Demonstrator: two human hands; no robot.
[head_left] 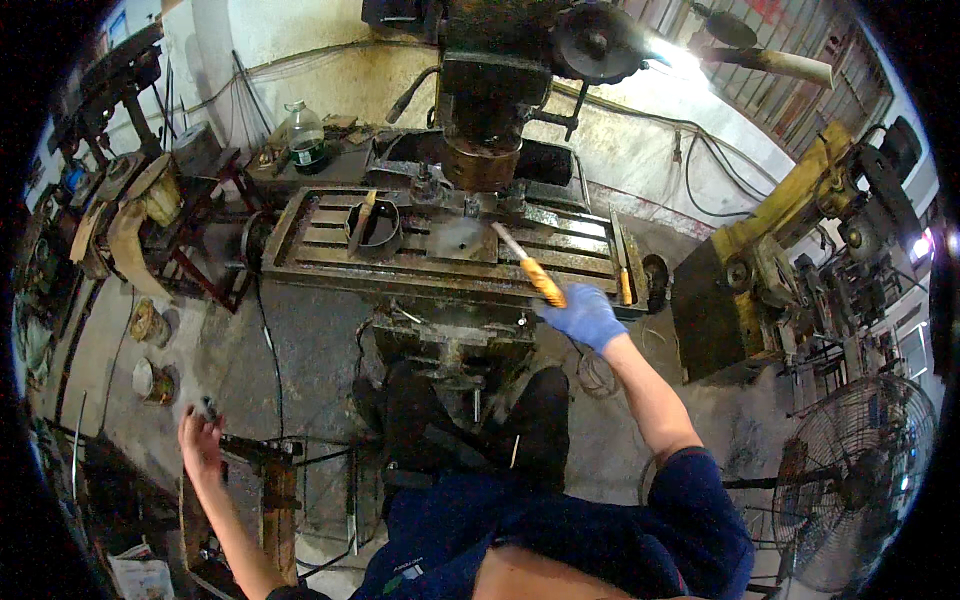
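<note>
My right hand (585,316), in a blue glove, is closed around the orange handle of a file-like tool (541,280). Its pale, narrow shaft points up and left over the slotted table of a milling machine (330,262). Near the tool's tip lies a flat metal plate (465,240) with a dark hole, beneath the machine's spindle head (482,163). Far off to the lower left, my bare left hand (200,445) has its fingers curled around a small dark object (208,408), too small to name.
A dark round pot (378,235) with a wooden-handled stick stands on the machine table. Another orange-handled tool (625,280) lies at the table's right end. Two tins (153,382) stand on the floor at left. A caged fan (855,485) is at lower right.
</note>
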